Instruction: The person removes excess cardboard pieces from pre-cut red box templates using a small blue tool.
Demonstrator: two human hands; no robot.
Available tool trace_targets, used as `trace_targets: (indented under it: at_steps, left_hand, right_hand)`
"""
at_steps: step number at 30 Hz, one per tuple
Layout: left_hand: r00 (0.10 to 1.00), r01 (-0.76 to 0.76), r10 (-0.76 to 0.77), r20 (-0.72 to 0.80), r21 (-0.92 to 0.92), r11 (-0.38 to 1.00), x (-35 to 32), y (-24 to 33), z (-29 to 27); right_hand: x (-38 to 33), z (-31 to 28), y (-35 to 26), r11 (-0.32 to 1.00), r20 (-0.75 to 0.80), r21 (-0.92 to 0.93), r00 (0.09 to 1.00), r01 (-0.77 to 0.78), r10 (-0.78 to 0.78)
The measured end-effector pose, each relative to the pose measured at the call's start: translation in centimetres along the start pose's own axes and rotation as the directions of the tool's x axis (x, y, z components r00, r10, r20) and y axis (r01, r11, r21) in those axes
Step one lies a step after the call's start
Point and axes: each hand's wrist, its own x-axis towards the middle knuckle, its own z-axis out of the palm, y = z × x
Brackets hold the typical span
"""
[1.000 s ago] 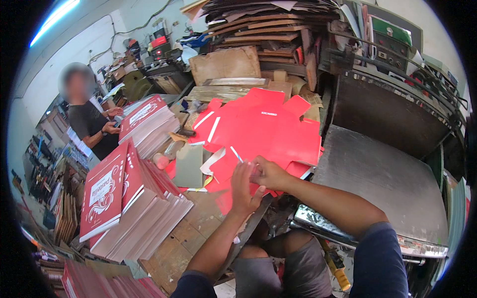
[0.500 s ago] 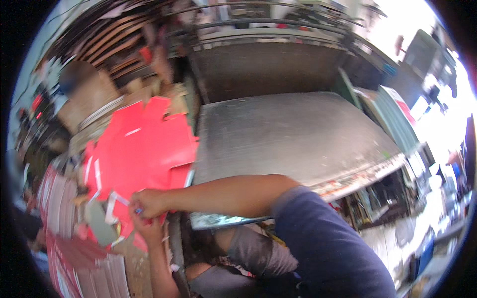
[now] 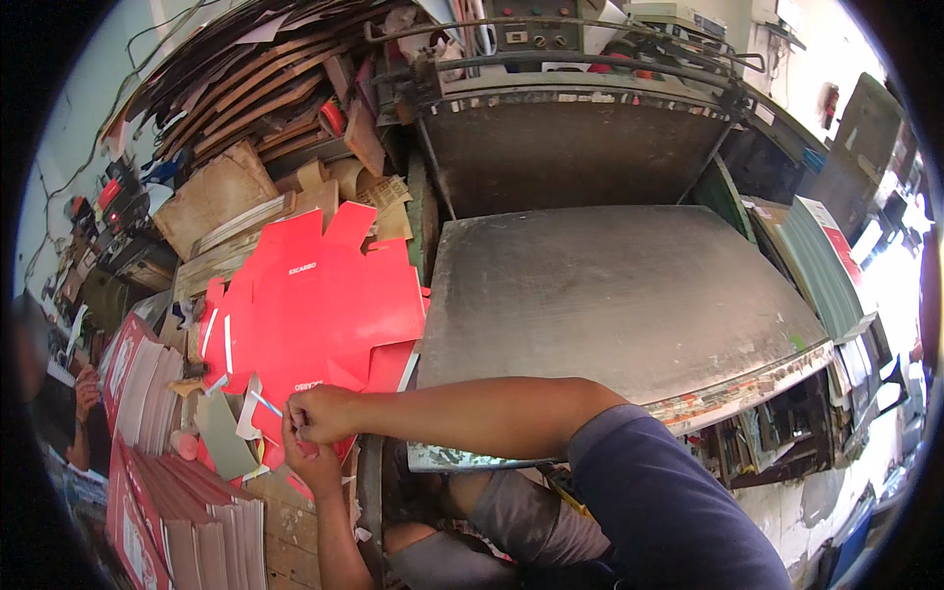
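Note:
A stack of red die-cut cardboard sheets [image 3: 315, 305] lies left of a grey metal press bed [image 3: 610, 295]. My right hand [image 3: 320, 413] reaches across from the right and pinches the near edge of the top red sheet. My left hand [image 3: 307, 460] comes up from below and grips the same edge just under it, so the two hands touch. Thin white strips [image 3: 258, 401] and a grey offcut [image 3: 224, 438] lie beside the hands. What sits between my fingertips is hidden.
Stacks of red and white printed sheets [image 3: 177, 511] stand at the lower left. Brown cardboard and wooden boards [image 3: 226, 187] are piled behind. The press's upright plate [image 3: 580, 147] rises at the back. Another person [image 3: 59, 413] works at the far left. More sheets [image 3: 816, 265] stand on the right.
The view has swung from the far right back toward the centre. Both hands stay together at the near edge of the red sheets, now seen lower left.

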Motion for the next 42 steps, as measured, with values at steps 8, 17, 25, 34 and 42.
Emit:
trace_targets:
  at_steps: [8, 17, 25, 34, 42]
  left_hand:
    - [0.998, 0.045, -0.047, 0.049, 0.045, 0.998, 1.2, -6.1, -0.6]
    - [0.995, 0.060, -0.075, 0.062, 0.213, 0.975, -0.2, -6.7, -2.0]
    - [0.991, 0.126, -0.129, -0.031, -0.097, 0.987, 1.0, 0.6, -1.1]
    - [0.987, 0.155, -0.161, -0.016, -0.196, 0.968, 0.9, 1.2, -0.8]
    - [0.994, 0.109, -0.109, 0.024, -0.023, 0.994, 0.9, -0.8, -0.1]
  right_hand:
    - [1.7, -0.1, -1.7, 0.998, 0.037, -0.057, 0.999, 0.028, -0.025]
    - [1.1, 0.6, -2.3, 0.979, 0.038, -0.126, 0.987, 0.161, -0.157]
    - [0.3, -0.1, -1.5, 0.938, 0.085, -0.199, 0.958, 0.284, -0.272]
    - [-0.8, -1.3, -3.0, 0.967, 0.147, -0.139, 0.971, 0.212, -0.191]
    - [0.0, -0.9, -1.6, 0.914, 0.117, -0.140, 0.923, 0.382, -0.367]
